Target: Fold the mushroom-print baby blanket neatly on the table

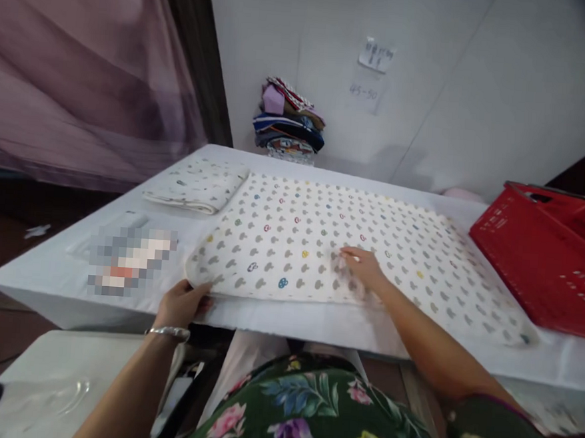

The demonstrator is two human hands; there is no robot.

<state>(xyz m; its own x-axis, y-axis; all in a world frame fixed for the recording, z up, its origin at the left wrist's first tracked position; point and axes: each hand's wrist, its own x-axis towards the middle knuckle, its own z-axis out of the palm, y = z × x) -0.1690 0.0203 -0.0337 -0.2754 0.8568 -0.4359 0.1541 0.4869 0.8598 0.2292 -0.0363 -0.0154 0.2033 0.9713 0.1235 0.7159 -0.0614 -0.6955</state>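
A large white cloth (316,234), printed with grey and a few coloured mushroom shapes, lies spread flat on the white-covered table. My left hand (181,303), with a silver bangle at the wrist, grips the cloth's near left corner, thumb on top and fingers at the edge. Over the near middle of the cloth is my right hand (363,267), slightly blurred, its fingers curled and pressed together. Whether it pinches the fabric or something small cannot be made out. Left of the spread cloth rests a folded white printed cloth (195,184).
A red plastic basket (544,263) stands at the table's right end. Clear plastic packaging (116,223) lies at the left, partly pixelated. Stacked folded clothes (290,122) are behind the table by the wall. A pink curtain (83,64) hangs at left, above a white stool (62,363).
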